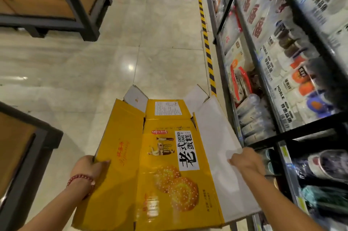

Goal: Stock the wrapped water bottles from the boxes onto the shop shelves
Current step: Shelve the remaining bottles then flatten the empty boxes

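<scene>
A flattened yellow cardboard box (150, 165), printed "CHICKEN CAKE" with two round cakes, is held out in front of me above the floor. My left hand (88, 166) grips its left edge, thumb on top; a red bead bracelet circles that wrist. My right hand (244, 159) pinches the edge of the white inner flap (212, 136) on the right. Wrapped water bottles (252, 117) lie stacked on a low shelf to the right. The shop shelves (282, 132), black-framed, run along the right side, packed with wrapped cups and bottles.
A yellow-and-black hazard stripe (205, 36) runs along the floor beside the shelf base. Wooden display units with dark frames stand at the upper left (56, 1) and lower left (22, 155). Glossy beige tile floor (131, 52) fills the aisle between them.
</scene>
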Demonstrator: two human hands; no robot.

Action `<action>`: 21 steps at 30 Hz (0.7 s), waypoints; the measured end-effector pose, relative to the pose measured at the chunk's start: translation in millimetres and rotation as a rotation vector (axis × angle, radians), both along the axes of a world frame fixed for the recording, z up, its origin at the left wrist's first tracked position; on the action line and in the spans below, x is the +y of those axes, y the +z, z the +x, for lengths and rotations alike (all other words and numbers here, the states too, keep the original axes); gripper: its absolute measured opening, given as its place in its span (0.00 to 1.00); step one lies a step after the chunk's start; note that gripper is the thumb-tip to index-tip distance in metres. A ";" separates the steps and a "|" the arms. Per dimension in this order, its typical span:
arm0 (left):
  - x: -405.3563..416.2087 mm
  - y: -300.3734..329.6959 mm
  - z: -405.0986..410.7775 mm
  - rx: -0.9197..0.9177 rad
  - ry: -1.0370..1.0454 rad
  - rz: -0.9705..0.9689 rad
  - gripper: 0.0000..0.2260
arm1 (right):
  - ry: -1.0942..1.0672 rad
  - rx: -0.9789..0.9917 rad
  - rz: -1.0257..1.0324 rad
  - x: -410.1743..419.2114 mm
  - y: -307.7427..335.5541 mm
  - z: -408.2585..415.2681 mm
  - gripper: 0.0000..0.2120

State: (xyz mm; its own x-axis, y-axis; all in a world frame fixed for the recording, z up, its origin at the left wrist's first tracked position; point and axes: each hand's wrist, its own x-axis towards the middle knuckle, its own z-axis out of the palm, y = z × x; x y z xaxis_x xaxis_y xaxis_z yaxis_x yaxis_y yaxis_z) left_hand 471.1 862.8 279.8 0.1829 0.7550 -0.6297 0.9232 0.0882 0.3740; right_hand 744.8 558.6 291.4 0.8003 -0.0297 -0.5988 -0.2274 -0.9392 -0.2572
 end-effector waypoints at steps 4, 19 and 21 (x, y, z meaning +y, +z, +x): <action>-17.5 63.0 14.3 -0.055 0.027 -0.016 0.15 | -0.002 -0.034 -0.023 -11.4 59.2 10.3 0.15; 75.2 163.2 147.9 -0.211 -0.010 0.212 0.16 | -0.070 -0.167 0.135 52.3 146.8 137.0 0.28; 105.4 166.1 174.8 -0.218 -0.019 0.218 0.17 | -0.064 -0.181 0.136 79.9 150.8 158.3 0.25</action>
State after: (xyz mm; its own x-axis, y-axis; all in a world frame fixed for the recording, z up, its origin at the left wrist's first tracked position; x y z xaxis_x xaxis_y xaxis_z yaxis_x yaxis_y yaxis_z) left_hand 645.9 968.2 445.9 0.3114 0.8630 -0.3978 0.8199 -0.0323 0.5717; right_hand 903.2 638.5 442.3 0.8940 -0.0126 -0.4479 -0.2238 -0.8786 -0.4219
